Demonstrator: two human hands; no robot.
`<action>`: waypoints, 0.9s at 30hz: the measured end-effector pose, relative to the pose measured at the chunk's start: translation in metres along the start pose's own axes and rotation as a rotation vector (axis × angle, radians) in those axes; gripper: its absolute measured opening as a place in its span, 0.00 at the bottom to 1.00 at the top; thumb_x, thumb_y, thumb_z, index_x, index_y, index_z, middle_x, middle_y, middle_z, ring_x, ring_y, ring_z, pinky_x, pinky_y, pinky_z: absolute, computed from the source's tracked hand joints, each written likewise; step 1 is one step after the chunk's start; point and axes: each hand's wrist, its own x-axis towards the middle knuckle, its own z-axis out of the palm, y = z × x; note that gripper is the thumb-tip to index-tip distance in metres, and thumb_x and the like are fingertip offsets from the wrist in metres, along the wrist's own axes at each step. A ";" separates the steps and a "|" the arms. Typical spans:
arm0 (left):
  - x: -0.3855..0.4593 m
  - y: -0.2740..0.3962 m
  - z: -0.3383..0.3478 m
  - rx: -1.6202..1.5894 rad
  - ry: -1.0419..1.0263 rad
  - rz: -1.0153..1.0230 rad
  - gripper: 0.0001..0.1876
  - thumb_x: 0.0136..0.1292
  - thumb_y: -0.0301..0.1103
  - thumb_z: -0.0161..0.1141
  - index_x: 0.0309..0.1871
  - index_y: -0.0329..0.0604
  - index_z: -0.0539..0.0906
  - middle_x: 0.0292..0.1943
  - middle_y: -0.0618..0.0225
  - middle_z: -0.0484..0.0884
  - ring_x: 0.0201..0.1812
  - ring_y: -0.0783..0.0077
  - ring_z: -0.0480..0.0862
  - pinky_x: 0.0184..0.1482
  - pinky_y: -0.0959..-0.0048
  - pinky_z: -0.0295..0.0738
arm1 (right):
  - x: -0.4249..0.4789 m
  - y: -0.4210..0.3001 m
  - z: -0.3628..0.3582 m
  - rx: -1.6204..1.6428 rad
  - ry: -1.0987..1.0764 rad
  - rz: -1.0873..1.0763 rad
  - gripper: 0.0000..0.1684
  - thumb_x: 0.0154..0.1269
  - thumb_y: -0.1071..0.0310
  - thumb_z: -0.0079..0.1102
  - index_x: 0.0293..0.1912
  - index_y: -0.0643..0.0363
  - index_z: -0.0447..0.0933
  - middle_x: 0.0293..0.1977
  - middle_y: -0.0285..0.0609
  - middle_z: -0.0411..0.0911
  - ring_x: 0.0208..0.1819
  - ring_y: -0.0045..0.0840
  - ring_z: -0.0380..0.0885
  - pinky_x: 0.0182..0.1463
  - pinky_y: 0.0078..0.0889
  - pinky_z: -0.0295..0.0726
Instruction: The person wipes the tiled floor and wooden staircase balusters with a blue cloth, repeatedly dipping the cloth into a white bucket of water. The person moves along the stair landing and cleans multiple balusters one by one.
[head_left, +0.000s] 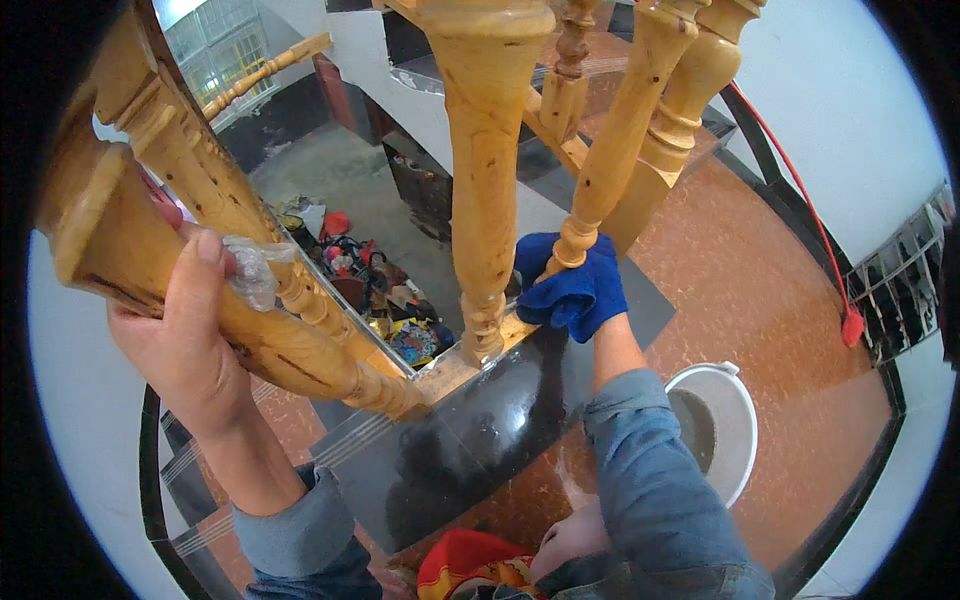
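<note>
My left hand (191, 345) is wrapped around a thick turned wooden baluster (292, 352), thumb toward me. A crumpled piece of clear plastic (257, 274) sticks out beside the thumb; what holds it is hidden. On the right, a blue cloth (581, 300) covers most of my right hand (616, 339), leaving the wrist bare. The cloth is pressed round the narrow lower end of another baluster (611, 161). Between the two hands stands a thicker baluster (484, 165), its foot on the wooden bottom rail (439, 384).
A white bucket (739, 420) with greyish water stands by my right forearm. Wet black stone (480, 427) edges the reddish floor (780, 300). Beyond the balusters, a lower level holds piled clutter (375, 289). A red cord (795, 180) hangs along the right wall.
</note>
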 end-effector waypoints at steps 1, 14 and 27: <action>0.000 0.003 0.000 0.011 0.013 -0.005 0.14 0.59 0.31 0.63 0.46 0.36 0.75 0.32 0.69 0.76 0.33 0.78 0.75 0.40 0.79 0.69 | 0.002 0.003 0.001 0.059 -0.016 0.105 0.28 0.39 0.54 0.76 0.41 0.56 0.80 0.38 0.47 0.81 0.40 0.39 0.79 0.49 0.35 0.77; -0.003 -0.010 0.005 -0.034 0.012 -0.025 0.15 0.60 0.31 0.62 0.48 0.36 0.75 0.33 0.68 0.76 0.34 0.78 0.75 0.38 0.80 0.69 | -0.023 -0.047 0.011 -0.419 0.307 0.394 0.12 0.55 0.58 0.61 0.35 0.54 0.78 0.36 0.50 0.81 0.39 0.42 0.81 0.41 0.42 0.78; 0.000 -0.007 -0.013 0.020 -0.057 0.039 0.15 0.62 0.32 0.58 0.49 0.36 0.72 0.32 0.68 0.72 0.34 0.78 0.71 0.37 0.81 0.68 | 0.004 0.030 0.020 0.139 -0.144 0.179 0.14 0.53 0.65 0.64 0.40 0.57 0.78 0.38 0.46 0.82 0.44 0.34 0.80 0.46 0.34 0.78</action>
